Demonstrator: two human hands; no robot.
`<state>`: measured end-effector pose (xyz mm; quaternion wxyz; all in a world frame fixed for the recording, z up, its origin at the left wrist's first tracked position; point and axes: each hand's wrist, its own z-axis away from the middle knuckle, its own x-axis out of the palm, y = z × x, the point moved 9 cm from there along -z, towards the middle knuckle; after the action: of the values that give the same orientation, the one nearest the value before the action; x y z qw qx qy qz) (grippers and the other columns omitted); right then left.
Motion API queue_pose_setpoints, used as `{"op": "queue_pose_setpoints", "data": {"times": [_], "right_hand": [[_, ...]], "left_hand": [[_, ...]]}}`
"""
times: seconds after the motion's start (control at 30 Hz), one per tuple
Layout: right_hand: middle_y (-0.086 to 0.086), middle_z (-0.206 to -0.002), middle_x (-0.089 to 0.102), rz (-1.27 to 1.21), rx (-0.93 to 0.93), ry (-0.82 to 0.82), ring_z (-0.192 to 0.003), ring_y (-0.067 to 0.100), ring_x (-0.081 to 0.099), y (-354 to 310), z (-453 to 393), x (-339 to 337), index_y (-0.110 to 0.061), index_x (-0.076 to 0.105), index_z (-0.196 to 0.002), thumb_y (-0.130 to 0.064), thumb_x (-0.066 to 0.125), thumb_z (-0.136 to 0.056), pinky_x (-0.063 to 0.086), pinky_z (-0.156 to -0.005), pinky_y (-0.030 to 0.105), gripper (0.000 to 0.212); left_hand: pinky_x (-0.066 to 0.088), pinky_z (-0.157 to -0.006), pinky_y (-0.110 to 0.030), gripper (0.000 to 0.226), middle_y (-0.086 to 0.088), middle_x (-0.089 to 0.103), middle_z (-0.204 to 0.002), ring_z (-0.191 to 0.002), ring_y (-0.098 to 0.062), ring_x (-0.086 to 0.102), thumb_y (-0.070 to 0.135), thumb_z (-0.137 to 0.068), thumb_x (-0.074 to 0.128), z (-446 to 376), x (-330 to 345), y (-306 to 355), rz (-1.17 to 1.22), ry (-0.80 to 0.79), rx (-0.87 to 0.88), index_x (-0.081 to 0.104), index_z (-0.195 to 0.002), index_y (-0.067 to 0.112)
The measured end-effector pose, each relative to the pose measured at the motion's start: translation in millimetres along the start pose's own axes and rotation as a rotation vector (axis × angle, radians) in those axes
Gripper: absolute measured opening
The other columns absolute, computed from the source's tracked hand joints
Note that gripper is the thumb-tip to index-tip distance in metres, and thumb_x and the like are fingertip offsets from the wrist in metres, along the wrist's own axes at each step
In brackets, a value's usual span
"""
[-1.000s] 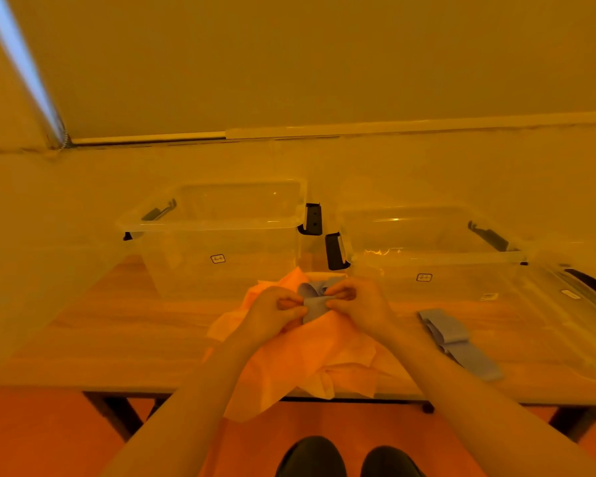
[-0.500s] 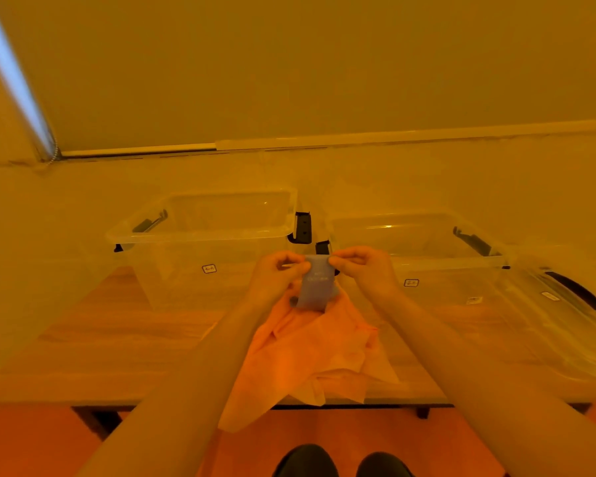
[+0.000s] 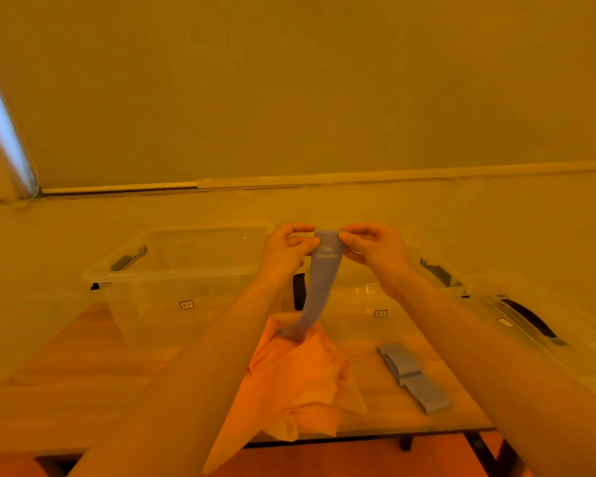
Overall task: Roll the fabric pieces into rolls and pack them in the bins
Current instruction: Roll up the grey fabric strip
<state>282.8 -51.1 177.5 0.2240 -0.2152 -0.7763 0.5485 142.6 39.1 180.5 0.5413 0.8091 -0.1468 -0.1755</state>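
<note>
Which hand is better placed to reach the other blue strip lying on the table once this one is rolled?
Right, probably. The folded blue strip lies on the table under the right hand. The left hand would cross the orange cloth.

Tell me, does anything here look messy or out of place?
Only the orange cloth: it lies crumpled on the table, one corner drooping over the front edge. Both bins are upright.

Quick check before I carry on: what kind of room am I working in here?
Probably a plain indoor workroom set up for sorting: a wooden table against a bare wall, with two clear plastic bins and loose fabric pieces on it.
</note>
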Motion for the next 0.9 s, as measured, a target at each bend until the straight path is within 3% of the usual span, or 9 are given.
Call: {"op": "queue_pose_setpoints", "data": {"times": [0.2, 0.6, 0.9], "right_hand": [[-0.002, -0.072, 0.068, -0.023, -0.036, 0.065, -0.06, 0.003, 0.065, -35, 2, -48, -0.015, 0.063, -0.08, -0.002, 0.066, -0.084, 0.051, -0.054, 0.016, 0.013], [0.001, -0.082, 0.067, 0.025, -0.085, 0.23, -0.071, 0.008, 0.066, -62, 6, -136, -0.015, 0.063, -0.084, -0.005, 0.065, -0.085, 0.053, -0.057, 0.018, 0.01], [0.004, -0.084, 0.067, 0.053, -0.038, 0.264, -0.073, 0.009, 0.065, -28, 9, -177, -0.004, 0.064, -0.102, -0.003, 0.065, -0.085, 0.055, -0.06, 0.017, 0.017]], "left_hand": [[0.042, -0.051, -0.014, 0.016, 0.004, 0.065, -0.085, -0.073, -0.003, 0.06, 0.013, -0.087, 0.066, -3, 47, 37, 0.007, -0.044, 0.05, 0.061, -0.101, 0.019], [0.042, -0.057, -0.017, 0.016, 0.002, 0.064, -0.089, -0.073, -0.002, 0.057, 0.014, -0.087, 0.066, -5, 137, 67, 0.068, -0.111, 0.058, 0.06, -0.101, 0.02], [0.042, -0.057, -0.017, 0.015, 0.003, 0.064, -0.086, -0.075, -0.004, 0.06, 0.013, -0.088, 0.064, 4, 184, 25, 0.084, -0.156, -0.024, 0.059, -0.1, 0.02]]}}
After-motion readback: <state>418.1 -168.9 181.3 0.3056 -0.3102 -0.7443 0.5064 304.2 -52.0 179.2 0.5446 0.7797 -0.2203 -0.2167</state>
